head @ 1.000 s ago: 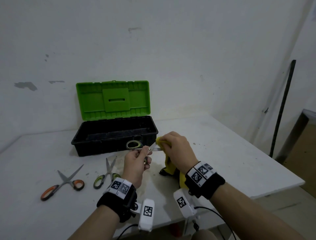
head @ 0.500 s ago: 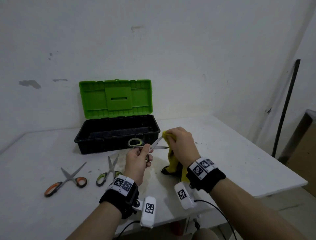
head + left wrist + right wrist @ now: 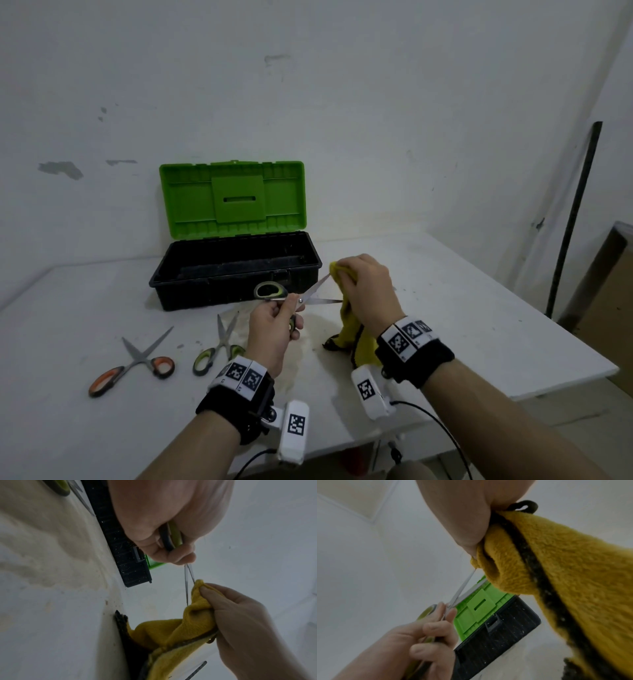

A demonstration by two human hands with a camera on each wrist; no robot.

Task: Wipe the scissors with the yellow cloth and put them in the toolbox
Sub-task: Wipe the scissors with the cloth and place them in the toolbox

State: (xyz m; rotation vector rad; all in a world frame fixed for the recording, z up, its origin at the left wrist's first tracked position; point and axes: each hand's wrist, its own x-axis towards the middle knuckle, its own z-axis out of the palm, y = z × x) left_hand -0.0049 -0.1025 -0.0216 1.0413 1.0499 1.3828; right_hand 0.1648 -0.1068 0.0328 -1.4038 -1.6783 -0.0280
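A: Entry, container first. Toolbox (image 3: 236, 270) sits on the white table (image 3: 462, 308), just beyond the left hand's grip. Green lid (image 3: 232, 199) stands upright and open behind the black base. I can make out no tool inside; the interior is dark with pale specks.

B: Noted. Where are the scissors being worked on?

A: Held scissors (image 3: 301, 296) are in the air over the table, in front of the toolbox's front wall. Left hand (image 3: 274, 329) has its fingers curled round the green-and-grey handles; one handle loop shows above the knuckles, the other is buried in the fist.

B: Orientation?

A: Long axis runs roughly sideways from the grip toward the right hand. Blades are parted in a V: the lower one points almost level to the right, the upper one angles up and away to the right.

B: Right hand?

A: Right hand (image 3: 368, 291) pinches a fold of the yellow cloth (image 3: 349, 329) round the tip of the upper blade; thumb pressing the fold shows in the left wrist view. The lower blade's tip ends at the cloth; contact unclear. The rest of the cloth hangs below that pinch, its dark-edged corner reaching the table.

B: Other items?

A: Left of the grip, flat on the table: green-handled scissors (image 3: 219, 346) nearest, orange-handled scissors (image 3: 132, 363) further out, both with blades open.
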